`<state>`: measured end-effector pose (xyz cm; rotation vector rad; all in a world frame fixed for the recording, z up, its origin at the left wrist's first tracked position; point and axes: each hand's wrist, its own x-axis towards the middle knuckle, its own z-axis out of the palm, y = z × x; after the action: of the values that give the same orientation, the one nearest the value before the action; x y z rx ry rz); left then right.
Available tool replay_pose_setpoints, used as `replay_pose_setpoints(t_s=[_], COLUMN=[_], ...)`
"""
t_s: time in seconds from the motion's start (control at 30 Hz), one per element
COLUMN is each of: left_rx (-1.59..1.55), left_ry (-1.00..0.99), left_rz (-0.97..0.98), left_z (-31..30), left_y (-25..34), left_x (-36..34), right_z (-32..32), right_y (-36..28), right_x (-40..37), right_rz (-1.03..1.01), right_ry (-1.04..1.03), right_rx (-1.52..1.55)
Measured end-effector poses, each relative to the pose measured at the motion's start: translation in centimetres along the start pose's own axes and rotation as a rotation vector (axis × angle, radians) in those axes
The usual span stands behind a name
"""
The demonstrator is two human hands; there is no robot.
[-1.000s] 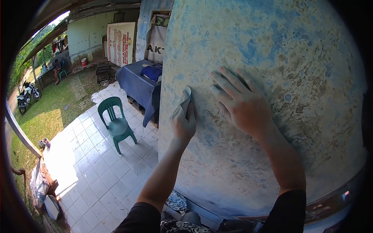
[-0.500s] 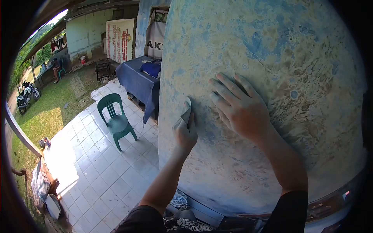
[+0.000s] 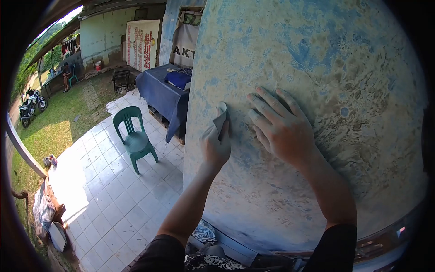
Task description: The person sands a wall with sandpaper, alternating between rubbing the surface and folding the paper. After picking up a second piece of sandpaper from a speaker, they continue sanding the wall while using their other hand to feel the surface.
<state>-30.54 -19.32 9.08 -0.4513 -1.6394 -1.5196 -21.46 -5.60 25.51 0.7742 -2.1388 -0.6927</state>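
Fingers of the left hand (image 3: pixel 215 148) are pinching a folded grey sheet (image 3: pixel 220 119) at the mottled wall (image 3: pixel 267 50); the right hand (image 3: pixel 285 133), fingers slightly spread, is resting on the wall just beside it. A green chair (image 3: pixel 137 142) is standing at left.

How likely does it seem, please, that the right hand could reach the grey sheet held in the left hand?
Probably yes: the right hand rests nearby on the wall, and nothing visible blocks the way to the grey sheet.
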Motion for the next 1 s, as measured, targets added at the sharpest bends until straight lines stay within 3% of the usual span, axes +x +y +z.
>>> replay_pose_setpoints(t_s=[0.03, 0.13, 0.2, 0.3, 0.37, 0.43, 0.5, 0.57, 0.6, 0.67, 0.77, 0.8, 0.9, 0.97, 1.0], left_rx=[0.017, 0.014, -0.004, 0.1, 0.045, 0.127, 0.123, 0.04, 0.117, -0.017, 0.06, -0.025, 0.016, 0.041, 0.149], left_ry=[0.022, 0.069, 0.115, 0.002, 0.049, -0.06, -0.098, 0.072, 0.177, 0.02, 0.052, 0.024, 0.027, 0.168, 0.146], left_rz=[-0.143, -0.211, -0.006, 0.07, 0.001, -0.256, -0.337, -0.096, 0.235, 0.041, -0.041, -0.209, -0.281, 0.083, 0.275], left_z=[0.1, 0.5, 0.6, 0.2, 0.1, -0.6, -0.5, 0.9, 0.8, 0.0, 0.0, -0.4, 0.4, 1.9, 1.2], left_y=[-0.1, 1.5, 1.6, 0.2, -0.1, 0.5, 1.0, 0.1, 0.1, -0.4, -0.6, 0.6, 0.9, -1.1, -0.5], left_x=[1.4, 2.2, -1.1, -3.8, -1.2, 1.9, 2.2, -1.1, -1.7, -2.6, 0.5, 2.1, 1.8, -1.8, -2.1], right_z=[0.0, 0.2, 0.1, -0.2, -0.2, -0.3, -0.4, -0.4, -0.3, -0.4, -0.2, -0.1, -0.2, -0.2, -0.3], right_y=[0.0, 0.1, 0.0, 0.0, -0.1, -0.2, -0.2, -0.2, -0.2, -0.1, -0.3, -0.3, -0.3, -0.3, -0.3], right_x=[0.0, -0.2, -0.4, -0.6, -0.7, -0.7, -0.6, -0.5, -0.5, -0.4, -0.5, -0.5, -0.5, -0.5, -0.5], right_rz=[-0.013, -0.019, -0.005, -0.013, -0.016, -0.024, -0.015, -0.013, -0.009, -0.009, -0.009, -0.002, 0.001, 0.006, 0.006], right_ry=[-0.002, 0.003, 0.006, 0.0, -0.002, -0.005, -0.016, -0.004, 0.006, 0.005, 0.0, 0.008, 0.009, 0.004, -0.002], right_rx=[0.002, -0.005, 0.011, 0.017, 0.01, 0.012, 0.014, 0.016, 0.015, 0.011, 0.01, 0.014, 0.027, 0.038, 0.044])
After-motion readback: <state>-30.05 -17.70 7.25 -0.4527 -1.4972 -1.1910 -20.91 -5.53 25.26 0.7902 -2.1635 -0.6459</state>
